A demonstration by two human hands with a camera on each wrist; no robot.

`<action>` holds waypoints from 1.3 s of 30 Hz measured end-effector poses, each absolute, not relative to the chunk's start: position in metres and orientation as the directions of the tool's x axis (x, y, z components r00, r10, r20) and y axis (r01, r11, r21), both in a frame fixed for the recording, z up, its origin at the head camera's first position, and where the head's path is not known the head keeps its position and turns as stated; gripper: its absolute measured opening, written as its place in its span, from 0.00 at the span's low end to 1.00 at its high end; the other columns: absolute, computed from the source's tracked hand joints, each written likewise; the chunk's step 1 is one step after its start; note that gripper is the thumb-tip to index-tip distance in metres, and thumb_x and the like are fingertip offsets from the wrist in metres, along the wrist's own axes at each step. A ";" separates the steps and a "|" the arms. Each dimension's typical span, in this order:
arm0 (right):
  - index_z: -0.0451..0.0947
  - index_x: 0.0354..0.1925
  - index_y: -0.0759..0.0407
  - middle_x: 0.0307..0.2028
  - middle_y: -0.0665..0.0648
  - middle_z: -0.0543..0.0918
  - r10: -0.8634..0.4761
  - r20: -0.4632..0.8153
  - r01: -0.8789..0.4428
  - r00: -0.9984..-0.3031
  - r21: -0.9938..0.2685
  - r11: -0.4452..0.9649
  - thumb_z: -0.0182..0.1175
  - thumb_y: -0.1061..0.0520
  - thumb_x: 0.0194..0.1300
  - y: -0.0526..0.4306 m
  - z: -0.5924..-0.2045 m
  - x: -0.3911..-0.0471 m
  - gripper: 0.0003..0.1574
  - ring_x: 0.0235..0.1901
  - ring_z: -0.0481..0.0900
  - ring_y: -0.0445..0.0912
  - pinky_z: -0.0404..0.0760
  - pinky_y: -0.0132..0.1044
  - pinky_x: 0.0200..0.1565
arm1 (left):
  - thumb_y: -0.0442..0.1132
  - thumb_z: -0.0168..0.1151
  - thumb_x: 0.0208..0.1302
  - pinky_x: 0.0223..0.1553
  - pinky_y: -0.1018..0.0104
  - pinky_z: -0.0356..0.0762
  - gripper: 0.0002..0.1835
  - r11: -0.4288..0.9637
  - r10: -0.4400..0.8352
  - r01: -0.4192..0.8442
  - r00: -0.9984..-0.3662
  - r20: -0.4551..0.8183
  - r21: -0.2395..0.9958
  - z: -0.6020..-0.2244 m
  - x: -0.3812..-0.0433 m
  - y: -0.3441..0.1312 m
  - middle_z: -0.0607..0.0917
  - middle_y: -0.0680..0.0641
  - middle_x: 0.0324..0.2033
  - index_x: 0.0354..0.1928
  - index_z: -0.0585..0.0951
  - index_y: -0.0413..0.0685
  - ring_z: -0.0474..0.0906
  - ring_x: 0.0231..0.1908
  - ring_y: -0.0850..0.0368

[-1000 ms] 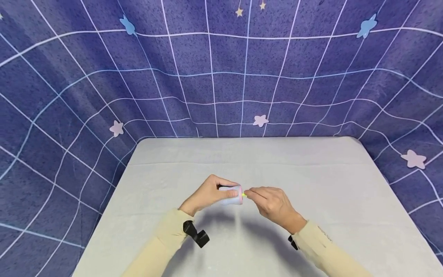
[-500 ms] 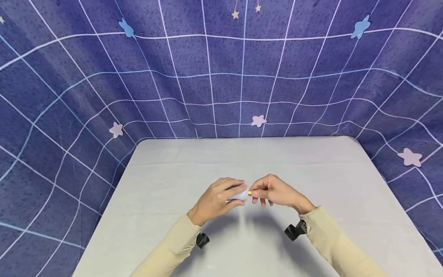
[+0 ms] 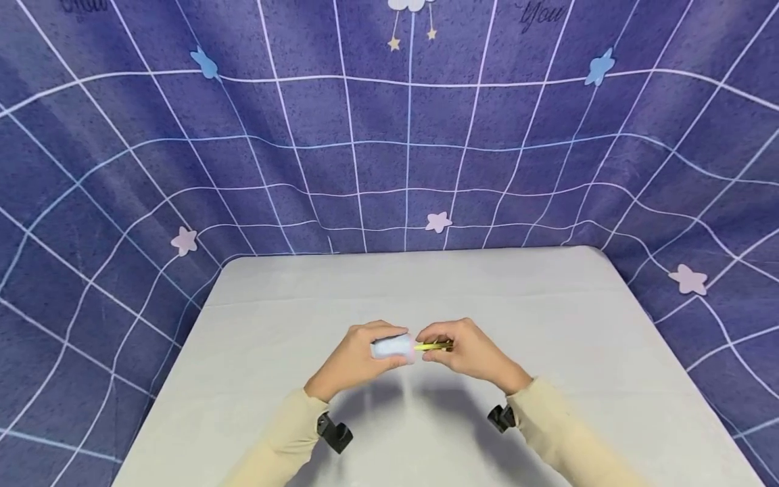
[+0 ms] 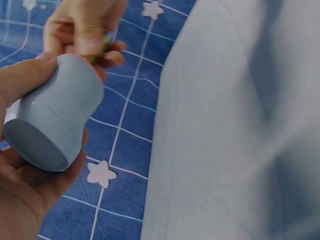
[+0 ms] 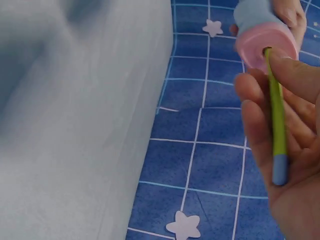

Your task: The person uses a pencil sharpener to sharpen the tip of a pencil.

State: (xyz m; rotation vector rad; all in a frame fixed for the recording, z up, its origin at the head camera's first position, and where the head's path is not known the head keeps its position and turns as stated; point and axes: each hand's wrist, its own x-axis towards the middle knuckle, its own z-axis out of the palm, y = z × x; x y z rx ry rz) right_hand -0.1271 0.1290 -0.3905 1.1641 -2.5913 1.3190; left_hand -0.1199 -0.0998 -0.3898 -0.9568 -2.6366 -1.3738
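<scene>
A light-blue pencil sharpener [image 3: 392, 347] with a narrowed waist lies sideways in my left hand [image 3: 349, 358], held between thumb and fingers above the table. Its flat base [image 4: 36, 144] faces the left wrist camera. At the other end, the pink face [image 5: 252, 46] has a round hole. A yellow-green pencil [image 5: 278, 117] with a blue end has its tip at or in that hole; how deep, I cannot tell. My right hand [image 3: 475, 352] pinches the pencil near the sharpener, and the rest of the shaft lies across its fingers.
A white-covered table [image 3: 395, 284] spreads beneath both hands, which cast shadows on it. Behind and beside it hangs a blue curtain [image 3: 377, 169] with a grid and stars. Each sleeved wrist carries a small black camera [image 3: 335, 433].
Both hands have turned about the sharpener and pencil, which stay end to end. More of the pencil now shows between the right fingers. The whole view has shifted slightly left and down.
</scene>
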 end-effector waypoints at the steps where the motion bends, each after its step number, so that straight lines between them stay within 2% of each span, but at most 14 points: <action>1: 0.80 0.39 0.56 0.33 0.50 0.83 -0.610 0.355 -0.651 -0.708 -0.664 0.369 0.65 0.59 0.51 0.126 -0.392 -0.127 0.13 0.29 0.78 0.35 0.77 0.27 0.31 | 0.52 0.65 0.51 0.32 0.70 0.74 0.23 0.432 0.493 0.487 -0.832 0.254 0.759 -0.389 -0.120 -0.104 0.81 0.56 0.40 0.48 0.79 0.51 0.75 0.34 0.64; 3: 0.81 0.38 0.56 0.33 0.49 0.83 -0.592 0.442 -0.714 -0.674 -0.596 0.367 0.67 0.62 0.48 0.120 -0.393 -0.127 0.14 0.30 0.79 0.36 0.77 0.27 0.31 | 0.53 0.64 0.51 0.32 0.70 0.75 0.22 0.436 0.467 0.414 -0.863 0.192 0.799 -0.386 -0.121 -0.108 0.81 0.56 0.42 0.48 0.79 0.54 0.76 0.33 0.63; 6: 0.81 0.36 0.54 0.31 0.47 0.83 -0.543 0.603 -0.811 -0.585 -0.415 0.413 0.68 0.64 0.46 0.116 -0.396 -0.128 0.15 0.29 0.79 0.36 0.76 0.27 0.30 | 0.51 0.60 0.56 0.28 0.71 0.74 0.19 0.439 0.451 0.325 -0.886 0.108 0.838 -0.381 -0.125 -0.111 0.81 0.53 0.44 0.49 0.79 0.55 0.75 0.29 0.62; 10: 0.81 0.36 0.56 0.31 0.47 0.82 -0.531 0.764 -0.875 -0.366 -0.088 0.476 0.59 0.63 0.57 0.113 -0.400 -0.129 0.07 0.29 0.80 0.39 0.77 0.30 0.31 | 0.44 0.58 0.60 0.27 0.69 0.72 0.16 0.406 0.464 0.215 -0.886 0.003 0.888 -0.374 -0.129 -0.113 0.81 0.48 0.44 0.49 0.79 0.50 0.73 0.28 0.59; 14: 0.80 0.38 0.60 0.33 0.52 0.82 -0.544 0.826 -0.860 -0.147 0.165 0.484 0.47 0.65 0.64 0.112 -0.403 -0.129 0.14 0.30 0.80 0.43 0.78 0.33 0.33 | 0.39 0.57 0.60 0.32 0.66 0.74 0.15 0.288 0.487 0.058 -0.869 -0.094 0.956 -0.366 -0.130 -0.114 0.81 0.45 0.42 0.48 0.79 0.42 0.74 0.33 0.58; 16: 0.81 0.38 0.61 0.34 0.53 0.83 -0.543 0.836 -0.849 -0.077 0.231 0.475 0.47 0.66 0.64 0.113 -0.403 -0.130 0.15 0.31 0.80 0.43 0.79 0.33 0.33 | 0.37 0.57 0.60 0.33 0.66 0.74 0.15 0.224 0.498 -0.026 -0.856 -0.137 0.974 -0.364 -0.130 -0.116 0.81 0.45 0.40 0.47 0.78 0.38 0.75 0.33 0.58; 19: 0.81 0.38 0.62 0.34 0.54 0.83 -0.549 0.836 -0.839 -0.008 0.293 0.459 0.48 0.66 0.63 0.112 -0.404 -0.130 0.14 0.30 0.81 0.43 0.79 0.32 0.32 | 0.37 0.56 0.60 0.32 0.68 0.74 0.17 0.135 0.519 -0.145 -0.832 -0.195 0.980 -0.365 -0.131 -0.120 0.82 0.48 0.35 0.47 0.77 0.32 0.76 0.32 0.59; 22: 0.81 0.38 0.63 0.33 0.54 0.84 -0.552 0.833 -0.840 0.035 0.324 0.436 0.49 0.65 0.64 0.112 -0.405 -0.130 0.13 0.30 0.81 0.43 0.79 0.31 0.32 | 0.37 0.55 0.60 0.31 0.69 0.74 0.19 0.071 0.549 -0.234 -0.803 -0.234 0.970 -0.370 -0.132 -0.123 0.82 0.49 0.31 0.47 0.75 0.27 0.77 0.31 0.59; 27: 0.81 0.35 0.64 0.31 0.55 0.84 -0.531 0.842 -0.846 0.093 0.348 0.404 0.50 0.65 0.63 0.110 -0.402 -0.129 0.12 0.27 0.81 0.43 0.79 0.31 0.31 | 0.37 0.54 0.61 0.30 0.69 0.75 0.17 0.016 0.589 -0.324 -0.761 -0.271 0.946 -0.372 -0.128 -0.123 0.82 0.50 0.28 0.44 0.76 0.28 0.77 0.29 0.59; 30: 0.81 0.33 0.64 0.28 0.54 0.83 -0.526 0.849 -0.881 0.052 0.286 0.376 0.50 0.64 0.64 0.107 -0.401 -0.126 0.11 0.25 0.81 0.42 0.79 0.30 0.28 | 0.36 0.56 0.60 0.30 0.69 0.75 0.17 0.032 0.578 -0.268 -0.781 -0.237 0.963 -0.373 -0.126 -0.121 0.82 0.48 0.31 0.46 0.75 0.26 0.77 0.30 0.59; 32: 0.80 0.33 0.63 0.27 0.52 0.83 -0.540 0.841 -0.925 -0.038 0.175 0.338 0.52 0.62 0.63 0.106 -0.401 -0.123 0.10 0.24 0.80 0.41 0.78 0.27 0.27 | 0.36 0.59 0.58 0.30 0.69 0.75 0.18 0.091 0.551 -0.160 -0.814 -0.184 0.983 -0.372 -0.123 -0.120 0.82 0.46 0.34 0.47 0.76 0.28 0.77 0.32 0.59; 36: 0.80 0.33 0.61 0.25 0.50 0.82 -0.581 0.737 -0.937 -0.345 -0.238 0.256 0.58 0.62 0.58 0.108 -0.395 -0.116 0.05 0.19 0.74 0.35 0.73 0.20 0.23 | 0.35 0.65 0.52 0.32 0.69 0.75 0.17 0.268 0.497 0.147 -0.868 -0.006 0.952 -0.364 -0.114 -0.113 0.82 0.44 0.39 0.45 0.80 0.36 0.76 0.34 0.58; 39: 0.81 0.33 0.58 0.23 0.49 0.81 -0.602 0.547 -0.783 -0.582 -0.577 0.233 0.61 0.63 0.55 0.113 -0.389 -0.115 0.04 0.16 0.70 0.32 0.70 0.21 0.19 | 0.35 0.67 0.50 0.34 0.68 0.75 0.17 0.339 0.480 0.298 -0.870 0.108 0.892 -0.356 -0.106 -0.107 0.82 0.46 0.39 0.44 0.81 0.40 0.76 0.35 0.58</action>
